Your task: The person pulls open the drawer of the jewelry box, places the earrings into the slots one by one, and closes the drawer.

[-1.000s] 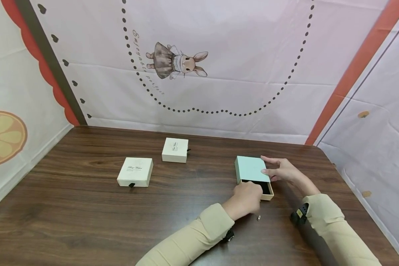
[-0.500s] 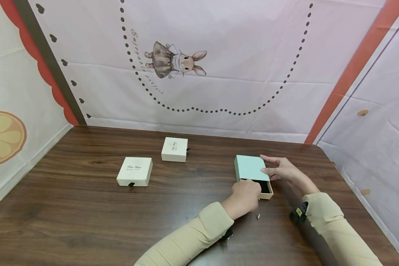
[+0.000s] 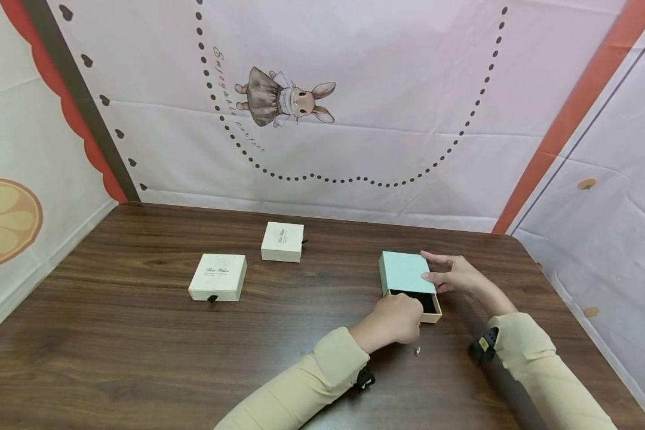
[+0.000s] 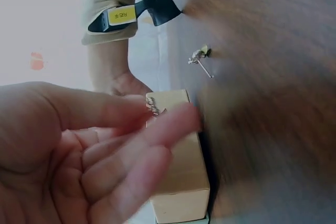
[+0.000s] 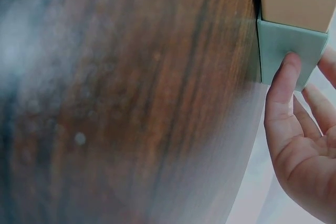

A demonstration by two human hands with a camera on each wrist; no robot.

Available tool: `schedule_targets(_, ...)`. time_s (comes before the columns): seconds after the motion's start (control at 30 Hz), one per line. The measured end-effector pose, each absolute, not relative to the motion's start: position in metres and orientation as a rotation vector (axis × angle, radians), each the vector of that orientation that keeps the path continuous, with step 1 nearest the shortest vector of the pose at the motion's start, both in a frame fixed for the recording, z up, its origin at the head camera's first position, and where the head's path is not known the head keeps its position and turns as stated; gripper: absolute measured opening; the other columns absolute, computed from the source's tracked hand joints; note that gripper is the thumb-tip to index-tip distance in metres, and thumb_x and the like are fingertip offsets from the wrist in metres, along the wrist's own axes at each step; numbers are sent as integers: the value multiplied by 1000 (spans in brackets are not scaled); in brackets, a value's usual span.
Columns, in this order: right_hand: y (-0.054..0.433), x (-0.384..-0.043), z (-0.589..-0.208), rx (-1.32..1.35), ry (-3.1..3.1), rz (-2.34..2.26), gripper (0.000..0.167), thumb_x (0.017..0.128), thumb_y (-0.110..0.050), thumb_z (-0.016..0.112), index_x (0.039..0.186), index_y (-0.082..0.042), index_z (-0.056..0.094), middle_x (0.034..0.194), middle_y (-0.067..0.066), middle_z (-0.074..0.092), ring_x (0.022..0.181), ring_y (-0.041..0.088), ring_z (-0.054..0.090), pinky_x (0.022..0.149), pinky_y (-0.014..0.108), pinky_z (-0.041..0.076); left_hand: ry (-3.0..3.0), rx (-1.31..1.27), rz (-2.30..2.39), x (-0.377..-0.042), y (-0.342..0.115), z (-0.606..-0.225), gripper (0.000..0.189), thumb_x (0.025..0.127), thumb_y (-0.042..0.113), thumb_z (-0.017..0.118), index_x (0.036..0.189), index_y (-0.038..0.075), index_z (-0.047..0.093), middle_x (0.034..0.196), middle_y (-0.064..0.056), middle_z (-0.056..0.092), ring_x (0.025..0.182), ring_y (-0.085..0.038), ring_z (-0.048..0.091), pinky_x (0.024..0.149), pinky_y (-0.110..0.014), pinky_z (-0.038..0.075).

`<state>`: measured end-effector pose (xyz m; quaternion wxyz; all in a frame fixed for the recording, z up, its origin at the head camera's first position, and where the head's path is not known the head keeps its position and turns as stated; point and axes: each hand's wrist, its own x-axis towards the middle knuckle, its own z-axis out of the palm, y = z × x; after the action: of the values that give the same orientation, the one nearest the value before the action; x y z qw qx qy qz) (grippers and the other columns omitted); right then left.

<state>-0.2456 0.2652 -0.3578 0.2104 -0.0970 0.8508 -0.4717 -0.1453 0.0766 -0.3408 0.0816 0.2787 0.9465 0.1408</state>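
Observation:
My left hand [image 3: 392, 319] is at the front of a mint-green drawer box [image 3: 407, 270], whose cream tray [image 3: 431, 318] with black lining is pulled partway out toward me. In the left wrist view its thumb and fingers pinch a small sparkling stud earring [image 4: 152, 104] beside the tray's outer wall. A matching stud earring [image 4: 198, 55], its post showing, lies on the table in front of the box. My right hand [image 3: 457, 276] holds the mint sleeve at its right side, with one finger [image 5: 287, 72] against the side wall.
Two white lidded boxes with printed lettering stand on the dark wood table [image 3: 156, 358]: one box [image 3: 218, 276] at left, with a black pull tab in front, and another box [image 3: 282, 242] farther back. A printed cloth [image 3: 381, 137] hangs behind the table.
My left forearm has shifted slightly left, while the left hand stays at the open tray. The right hand, the boxes and the loose earring keep their places.

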Motion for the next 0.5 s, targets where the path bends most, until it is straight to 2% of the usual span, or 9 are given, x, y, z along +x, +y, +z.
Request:
schedule_targets(0.1, 265, -245, -358, -275, 2367, -1312, 72, 84, -24, 66, 142, -6, 27, 142, 28, 26, 67, 13, 54, 66, 33, 52, 2800, 879, 496, -148, 74, -340, 45, 82, 7, 58, 47, 15, 32, 42, 6, 23, 38, -5, 18, 36, -16, 17)
schedule_targets(0.17, 265, -245, -357, -282, 2368, -1310, 72, 85, -25, 65, 142, -6, 26, 142, 29, 26, 67, 13, 54, 66, 33, 52, 2783, 875, 546, -149, 73, -340, 44, 82, 7, 59, 46, 16, 34, 39, 8, 27, 35, -3, 22, 36, -15, 19)
schedule_targets(0.33, 264, -243, -356, -288, 2366, -1310, 71, 85, -23, 65, 142, -5, 27, 141, 28, 28, 66, 12, 53, 65, 32, 52, 2767, 837, 657, -154, 71, -340, 30, 82, 11, 61, 53, 17, 56, 41, 11, 49, 37, 2, 44, 41, -13, 33)
schedule_targets(0.5, 264, -242, -355, -300, 2366, -1307, 69, 86, -21, 64, 142, -5, 27, 140, 29, 28, 64, 12, 53, 64, 31, 52, 2778, 836, 741, -159, 69, -340, 18, 81, 18, 65, 64, 18, 71, 43, 11, 55, 40, 3, 47, 45, -13, 35)
